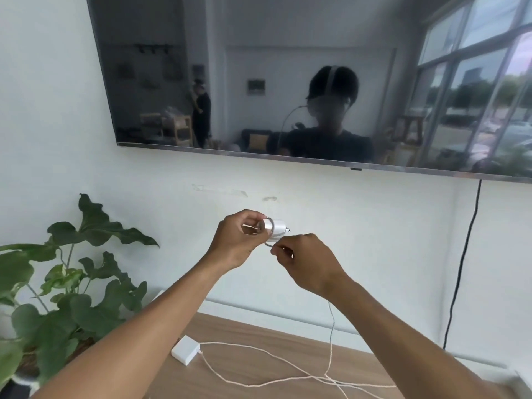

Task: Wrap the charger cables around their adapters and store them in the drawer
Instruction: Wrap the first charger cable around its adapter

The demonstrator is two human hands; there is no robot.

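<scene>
My left hand (pixel 239 240) holds a small white adapter (pixel 277 227) up in front of the wall, its prongs pointing right. A grey cable loops once around the adapter's left end. My right hand (pixel 305 260) pinches this grey cable (pixel 331 323) just below the adapter, and the rest hangs down to the wooden top. A second white adapter (pixel 185 349) lies flat on the wooden cabinet top (pixel 259 335), with its pale braided cable (pixel 259 370) trailing loosely to the right. No drawer is in view.
A leafy green potted plant (pixel 66 283) stands at the left of the cabinet. A wall-mounted dark TV (pixel 288 82) hangs above, reflecting the room and a person. A black cord (pixel 463 269) runs down the wall at the right.
</scene>
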